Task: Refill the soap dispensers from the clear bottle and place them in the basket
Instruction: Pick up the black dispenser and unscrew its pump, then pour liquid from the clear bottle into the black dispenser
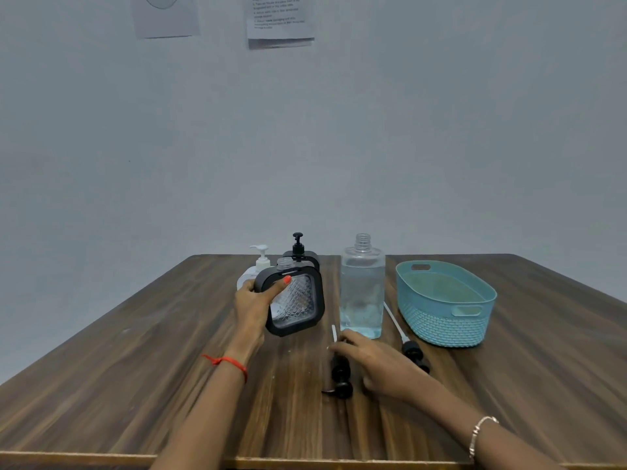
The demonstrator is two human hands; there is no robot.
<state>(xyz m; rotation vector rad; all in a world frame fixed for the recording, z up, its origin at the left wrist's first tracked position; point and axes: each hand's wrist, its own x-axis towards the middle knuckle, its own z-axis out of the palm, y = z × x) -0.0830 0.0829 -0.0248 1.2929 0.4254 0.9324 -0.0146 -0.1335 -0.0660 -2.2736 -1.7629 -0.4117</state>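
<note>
Left hand (252,304) grips the tilted, uncapped dispenser (296,305); right hand (380,364), fingers relaxed, lies over a pump (341,379). Risk: reaching may topple the open bottle (362,290), spilling soap.

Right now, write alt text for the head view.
A left hand grips a tilted, pumpless black-framed dispenser at a wooden table; the right hand lies by a loose black pump. An uncapped clear bottle and teal basket stand nearby.
</note>
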